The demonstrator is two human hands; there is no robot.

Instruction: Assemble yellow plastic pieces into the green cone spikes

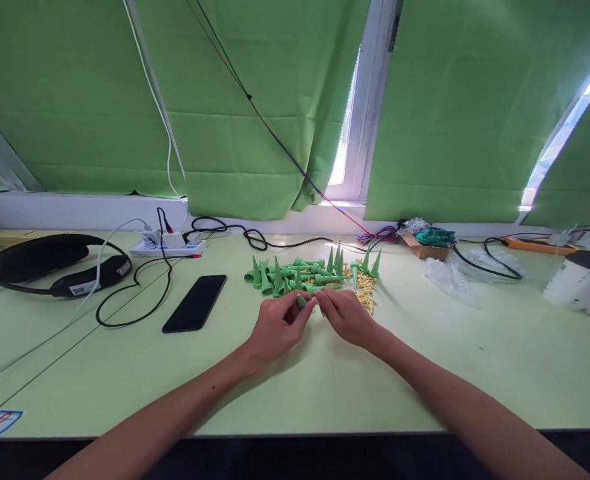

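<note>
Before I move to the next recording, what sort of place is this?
Likely an indoor workroom or small workshop: a long pale table bears heaped green tapered pieces and small beige pieces, and green blinds hang behind it.

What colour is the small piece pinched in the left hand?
The small piece in the left hand is green, best seen in the head view.

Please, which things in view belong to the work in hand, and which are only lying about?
Work in hand, it seems:
green piece in left fingers
green cones
small yellow pieces

Lying about:
phone
power strip
cardboard box
plastic bag
</note>
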